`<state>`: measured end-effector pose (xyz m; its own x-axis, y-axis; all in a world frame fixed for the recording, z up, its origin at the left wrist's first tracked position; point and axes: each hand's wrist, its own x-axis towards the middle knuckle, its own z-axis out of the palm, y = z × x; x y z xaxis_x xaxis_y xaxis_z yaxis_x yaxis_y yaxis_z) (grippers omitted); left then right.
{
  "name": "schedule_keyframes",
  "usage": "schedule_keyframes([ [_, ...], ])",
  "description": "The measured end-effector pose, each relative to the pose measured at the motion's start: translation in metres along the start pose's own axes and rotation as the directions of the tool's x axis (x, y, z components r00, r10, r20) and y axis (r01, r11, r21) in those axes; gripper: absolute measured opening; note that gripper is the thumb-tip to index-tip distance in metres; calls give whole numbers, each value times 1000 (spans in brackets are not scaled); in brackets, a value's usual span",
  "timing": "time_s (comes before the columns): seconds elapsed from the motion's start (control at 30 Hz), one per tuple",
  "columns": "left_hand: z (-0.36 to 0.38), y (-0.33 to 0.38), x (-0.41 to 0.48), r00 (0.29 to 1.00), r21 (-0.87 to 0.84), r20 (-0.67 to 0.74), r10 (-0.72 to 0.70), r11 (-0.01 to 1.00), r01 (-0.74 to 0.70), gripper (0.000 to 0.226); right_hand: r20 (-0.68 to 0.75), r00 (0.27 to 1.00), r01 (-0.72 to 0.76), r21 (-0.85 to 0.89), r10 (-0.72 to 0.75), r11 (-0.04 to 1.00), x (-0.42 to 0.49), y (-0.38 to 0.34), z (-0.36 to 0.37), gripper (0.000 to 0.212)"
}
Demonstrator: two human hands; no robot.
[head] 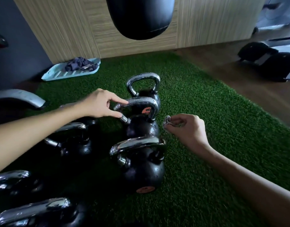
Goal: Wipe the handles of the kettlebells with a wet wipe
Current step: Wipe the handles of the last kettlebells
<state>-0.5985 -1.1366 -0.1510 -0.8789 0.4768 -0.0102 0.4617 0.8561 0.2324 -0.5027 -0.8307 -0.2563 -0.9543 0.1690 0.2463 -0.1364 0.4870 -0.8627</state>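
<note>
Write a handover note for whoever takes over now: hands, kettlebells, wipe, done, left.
Left hand pinches the left end of the chrome handle on the middle black kettlebell.
Right hand holds the crumpled grey wet wipe beside that kettlebell, off the handle.
Other black kettlebells stand around on the green turf mat.
Done: several handles show droplets; which were wiped, cannot tell.
Left: wipe this handle, then the rest.

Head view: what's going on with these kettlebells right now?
A person's left hand pinches the chrome handle of the middle kettlebell, which stands in a row on green turf. The right hand holds a bunched wet wipe just beside that kettlebell, not touching the handle. More kettlebells stand nearer and to the left.
</note>
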Motion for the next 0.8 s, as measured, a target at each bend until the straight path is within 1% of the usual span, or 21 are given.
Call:
schedule_keyframes([
  [0.03,1,-4,7,999,7,-40,-29,1000,29,56,15,1000,14,-19,-14,1000,11,-5,0,26],
  [0.07,2,-6,14,998,32,-30,-48,998,48,60,24,999,24,-39,-23,999,22,-10,1,27],
  [0.13,4,-7,27,998,82,46,-40,996,36,70,37,999,36,-56,-34,998,40,-24,4,28],
  [0.2,-2,-6,41,993,89,107,-39,996,29,70,59,997,48,-60,-45,997,57,-41,8,28],
  [0.33,-29,-2,63,991,159,102,-87,985,70,75,79,996,46,-110,-37,993,86,-64,25,28],
  [0.4,-39,-1,68,982,97,174,-76,994,59,80,71,997,53,-146,-43,988,99,-71,34,31],
  [0.5,-31,-14,74,965,29,264,-7,1000,0,87,79,996,49,-215,-33,975,115,-78,48,33],
  [0.57,-18,-31,81,969,-72,245,43,997,-26,78,97,995,45,-274,-19,961,121,-82,58,32],
  [0.63,-4,-46,86,979,-150,185,90,987,-62,64,132,991,71,-341,-27,937,126,-81,68,31],
  [0.73,8,-56,87,991,-186,96,89,980,-70,50,178,983,106,-413,-34,904,129,-87,79,26],
  [0.8,10,-57,88,993,-204,84,81,977,-63,46,204,979,120,-447,-29,886,132,-93,83,23],
])
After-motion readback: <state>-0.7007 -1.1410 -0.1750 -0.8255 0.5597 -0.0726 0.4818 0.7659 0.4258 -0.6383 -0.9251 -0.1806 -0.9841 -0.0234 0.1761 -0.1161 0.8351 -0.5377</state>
